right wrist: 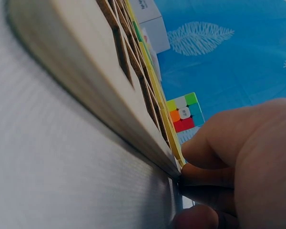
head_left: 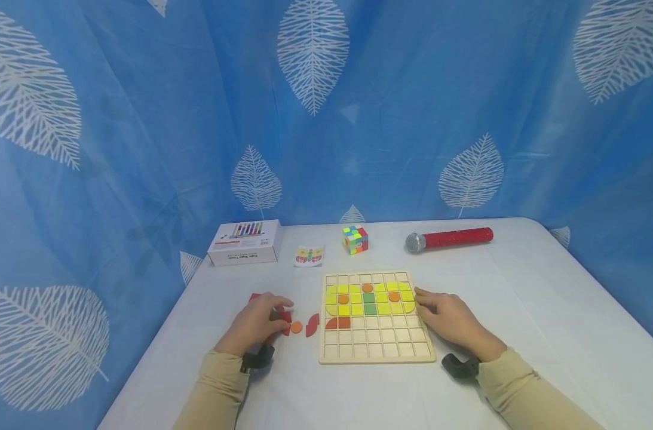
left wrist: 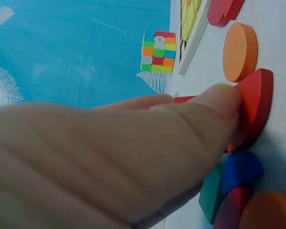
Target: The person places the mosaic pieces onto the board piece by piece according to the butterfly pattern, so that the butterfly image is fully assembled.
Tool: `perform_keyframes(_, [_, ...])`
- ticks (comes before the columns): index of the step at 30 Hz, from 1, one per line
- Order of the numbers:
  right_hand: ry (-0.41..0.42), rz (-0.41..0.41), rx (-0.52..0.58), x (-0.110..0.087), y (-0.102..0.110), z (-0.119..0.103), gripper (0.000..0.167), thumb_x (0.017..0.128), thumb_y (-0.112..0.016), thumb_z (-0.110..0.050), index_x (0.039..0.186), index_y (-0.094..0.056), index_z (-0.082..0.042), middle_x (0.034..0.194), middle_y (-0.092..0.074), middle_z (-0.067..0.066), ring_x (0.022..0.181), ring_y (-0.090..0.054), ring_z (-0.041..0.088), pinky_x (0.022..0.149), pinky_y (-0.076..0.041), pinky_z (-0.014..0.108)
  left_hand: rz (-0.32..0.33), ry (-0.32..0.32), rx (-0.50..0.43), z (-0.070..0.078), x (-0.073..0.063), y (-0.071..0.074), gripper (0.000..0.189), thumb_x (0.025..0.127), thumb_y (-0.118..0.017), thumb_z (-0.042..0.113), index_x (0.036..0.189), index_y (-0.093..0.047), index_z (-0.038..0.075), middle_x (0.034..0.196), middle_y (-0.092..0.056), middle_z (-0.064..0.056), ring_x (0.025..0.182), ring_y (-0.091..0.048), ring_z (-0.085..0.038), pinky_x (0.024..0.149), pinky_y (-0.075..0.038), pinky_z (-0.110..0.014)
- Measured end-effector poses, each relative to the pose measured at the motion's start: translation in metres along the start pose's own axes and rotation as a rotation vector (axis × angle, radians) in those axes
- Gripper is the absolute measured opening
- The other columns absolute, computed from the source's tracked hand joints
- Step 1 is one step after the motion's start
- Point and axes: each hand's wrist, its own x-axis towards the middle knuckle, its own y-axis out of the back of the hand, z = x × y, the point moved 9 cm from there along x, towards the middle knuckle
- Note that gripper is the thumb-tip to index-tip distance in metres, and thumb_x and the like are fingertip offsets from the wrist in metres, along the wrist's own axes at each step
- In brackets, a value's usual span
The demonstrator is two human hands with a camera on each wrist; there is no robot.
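In the head view my left hand (head_left: 256, 319) is over a small group of coloured pieces left of the wooden grid board (head_left: 377, 352). Its thumb and fingers pinch a red curved-edged piece (left wrist: 258, 102), which tilts up in the left wrist view. Next to it lie an orange disc (head_left: 296, 327) and a red leaf-shaped piece (head_left: 312, 325). My right hand (head_left: 452, 316) holds the board's right edge with bent fingertips. Yellow pieces (head_left: 344, 309), green squares (head_left: 370, 309), orange discs and red pieces (head_left: 344, 322) sit in the board's cells.
Behind the board stand a puzzle cube (head_left: 355, 240), a pattern card (head_left: 309, 255) and a white box (head_left: 245, 243). A red microphone (head_left: 450, 239) lies at the back right. Blue, green and orange pieces (left wrist: 243, 169) lie close under the left hand. A blue curtain hangs behind the table.
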Motion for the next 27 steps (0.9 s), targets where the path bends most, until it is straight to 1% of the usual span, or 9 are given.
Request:
perform_keyframes(3, [-0.004, -0.004, 0.004, 0.000, 0.000, 0.000, 0.042, 0.101, -0.061, -0.023, 0.138, -0.063, -0.002, 0.151, -0.053, 0.016, 0.141, -0.046, 0.046, 0.112, -0.037, 0.063, 0.011, -0.006, 0.017, 0.001, 0.000, 0.001, 0.038, 0.082, -0.088, 0.018, 0.117, -0.075, 0.023, 0.105, -0.066, 0.006, 0.094, -0.061, -0.016, 0.089, -0.058, -0.038])
perform_keyframes(10, [0.006, 0.005, -0.005, 0.000, 0.000, -0.001, 0.042, 0.101, -0.062, -0.022, 0.137, -0.064, -0.001, 0.150, -0.055, 0.016, 0.140, -0.048, 0.046, 0.111, -0.039, 0.063, 0.058, -0.072, 0.118, 0.007, 0.002, 0.003, 0.024, 0.084, -0.086, 0.018, 0.106, -0.078, 0.023, 0.096, -0.066, 0.009, 0.093, -0.062, -0.012, 0.089, -0.058, -0.038])
perform_keyframes(14, [0.016, 0.011, -0.010, 0.000, 0.000, -0.002, 0.041, 0.100, -0.063, -0.022, 0.136, -0.065, -0.001, 0.150, -0.055, 0.016, 0.139, -0.048, 0.046, 0.111, -0.039, 0.063, 0.061, -0.064, 0.115, 0.008, 0.001, 0.003, 0.020, 0.085, -0.085, 0.020, 0.103, -0.077, 0.025, 0.094, -0.065, 0.011, 0.089, -0.061, -0.011, 0.085, -0.057, -0.036])
perform_keyframes(17, [0.013, 0.011, -0.011, 0.001, 0.000, -0.001, 0.042, 0.100, -0.063, -0.023, 0.136, -0.065, -0.001, 0.150, -0.055, 0.016, 0.139, -0.048, 0.046, 0.111, -0.039, 0.063, 0.066, -0.064, 0.108, 0.010, 0.000, 0.003, 0.019, 0.086, -0.084, 0.022, 0.105, -0.077, 0.025, 0.095, -0.067, 0.010, 0.090, -0.062, -0.012, 0.087, -0.057, -0.038])
perform_keyframes(19, [0.017, 0.011, -0.015, 0.001, 0.000, -0.001, 0.042, 0.100, -0.063, -0.023, 0.136, -0.065, -0.001, 0.150, -0.055, 0.017, 0.139, -0.048, 0.046, 0.111, -0.039, 0.063, 0.082, -0.075, 0.105, 0.013, 0.000, 0.003, 0.020, 0.087, -0.083, 0.024, 0.107, -0.077, 0.024, 0.099, -0.069, 0.010, 0.095, -0.064, -0.013, 0.091, -0.057, -0.040])
perform_keyframes(21, [0.016, 0.013, -0.017, 0.001, 0.000, 0.000, 0.042, 0.100, -0.063, -0.022, 0.136, -0.064, -0.001, 0.150, -0.055, 0.016, 0.139, -0.048, 0.046, 0.111, -0.039, 0.063, 0.104, -0.105, 0.106, 0.018, 0.000, 0.002, 0.023, 0.088, -0.082, 0.025, 0.110, -0.077, 0.024, 0.104, -0.071, 0.008, 0.099, -0.066, -0.014, 0.094, -0.057, -0.041])
perform_keyframes(23, [0.018, 0.014, -0.020, 0.001, 0.000, 0.001, 0.042, 0.100, -0.062, -0.022, 0.136, -0.064, -0.001, 0.150, -0.055, 0.016, 0.139, -0.048, 0.046, 0.111, -0.039, 0.063, 0.125, -0.128, 0.097, 0.024, 0.000, -0.001, 0.026, 0.089, -0.082, 0.025, 0.114, -0.076, 0.024, 0.108, -0.072, 0.008, 0.100, -0.066, -0.014, 0.092, -0.057, -0.040])
perform_keyframes(25, [0.022, 0.013, -0.023, 0.002, 0.000, 0.001, 0.042, 0.100, -0.062, -0.021, 0.136, -0.064, -0.001, 0.149, -0.055, 0.017, 0.139, -0.049, 0.046, 0.111, -0.039, 0.063, 0.138, -0.160, 0.087, 0.033, -0.002, -0.005, 0.029, 0.089, -0.082, 0.024, 0.118, -0.075, 0.024, 0.112, -0.073, 0.008, 0.098, -0.065, -0.012, 0.090, -0.058, -0.037])
perform_keyframes(27, [0.022, 0.013, -0.024, 0.002, 0.000, 0.001, 0.042, 0.100, -0.062, -0.022, 0.136, -0.064, -0.001, 0.149, -0.055, 0.017, 0.139, -0.049, 0.046, 0.110, -0.039, 0.063, 0.152, -0.207, 0.074, 0.046, -0.006, -0.011, 0.030, 0.089, -0.082, 0.024, 0.118, -0.075, 0.024, 0.111, -0.074, 0.009, 0.094, -0.065, -0.009, 0.085, -0.057, -0.033])
